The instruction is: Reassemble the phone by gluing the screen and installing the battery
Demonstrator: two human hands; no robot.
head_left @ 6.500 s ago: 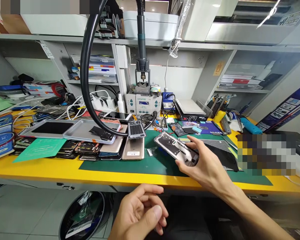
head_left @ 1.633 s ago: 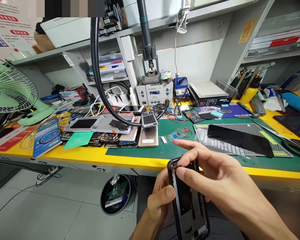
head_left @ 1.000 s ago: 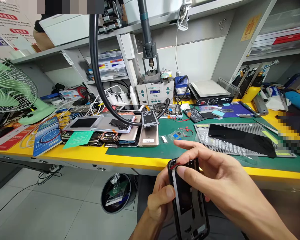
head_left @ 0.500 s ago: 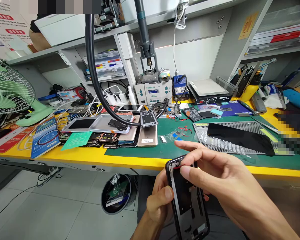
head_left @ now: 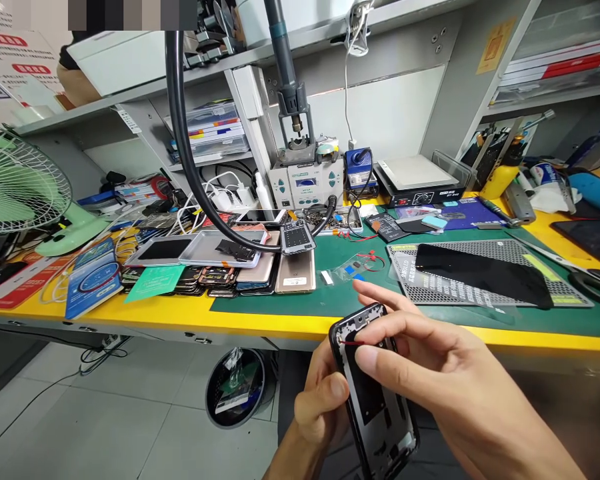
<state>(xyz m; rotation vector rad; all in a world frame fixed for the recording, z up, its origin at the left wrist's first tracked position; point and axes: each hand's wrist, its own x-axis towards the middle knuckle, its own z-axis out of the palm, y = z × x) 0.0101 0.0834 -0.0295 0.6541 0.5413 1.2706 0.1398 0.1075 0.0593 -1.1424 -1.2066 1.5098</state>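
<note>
My left hand (head_left: 316, 405) is wrapped round the left side of a black phone frame (head_left: 391, 430), its thumb on the rim. The frame is tilted above my lap, its bare inner side with grey and black patches facing me. Over its upper end, my right hand (head_left: 443, 370) pinches thumb and forefinger together at a thin red strip (head_left: 349, 343). The strip's far end is hidden by the fingers. Beyond my right hand, a black screen panel (head_left: 483, 275) lies on a perforated grey plate (head_left: 575, 297).
A hot-air station (head_left: 305, 183) with a thick black hose (head_left: 180, 133) stands behind. Stacked phones (head_left: 295, 273) and trays are at left, scissors (head_left: 555, 253) at right. A green fan (head_left: 15, 180) stands far left; a bin (head_left: 210, 400) is on the floor.
My right thumb and forefinger have shifted slightly left and down across the frame, and more of its upper end shows. The red strip is easier to see. My left hand keeps its hold.
</note>
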